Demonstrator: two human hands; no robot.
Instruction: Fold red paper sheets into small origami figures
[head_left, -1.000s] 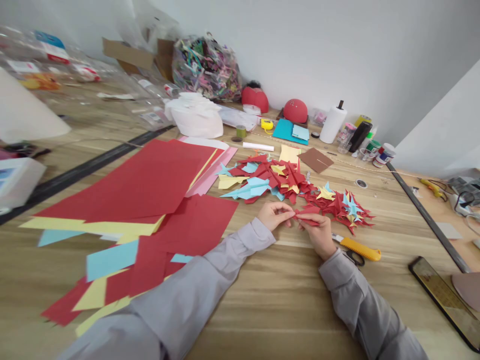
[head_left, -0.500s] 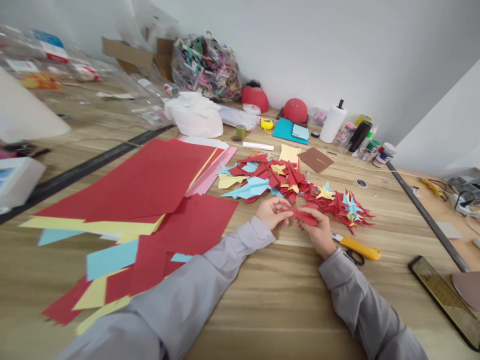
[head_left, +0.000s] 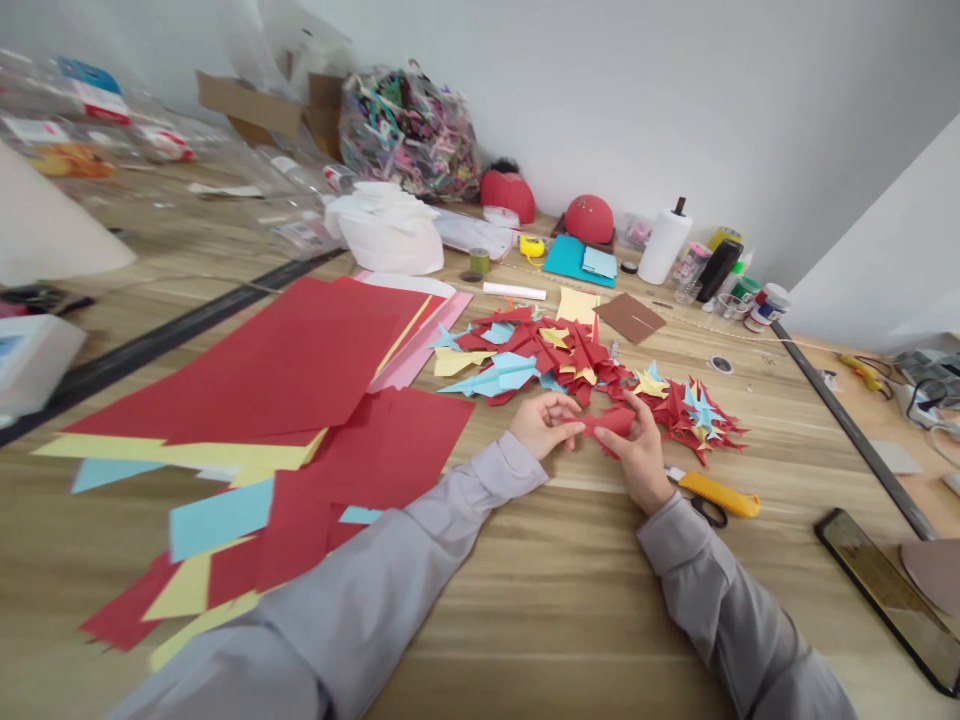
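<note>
the left hand [head_left: 544,423] and right hand [head_left: 643,450] pinch a folded red paper [head_left: 611,422] between them

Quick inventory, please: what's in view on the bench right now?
folded red paper: one, red, between the hands
folded paper planes: many, red, yellow and blue, heaped beyond the hands
paper sheets: many, red, yellow and blue, spread left of the hands
utility knife: one, yellow, right of the right hand
scissors: one pair, black handles, beside the knife
smartphone: one, black, lower right
paper towel roll: one, white, far edge
round objects: two, red, by the wall
bag of paper strips: one, multicoloured, by the wall
left hand: one, bare, holding the paper
right hand: one, bare, holding the paper
</note>
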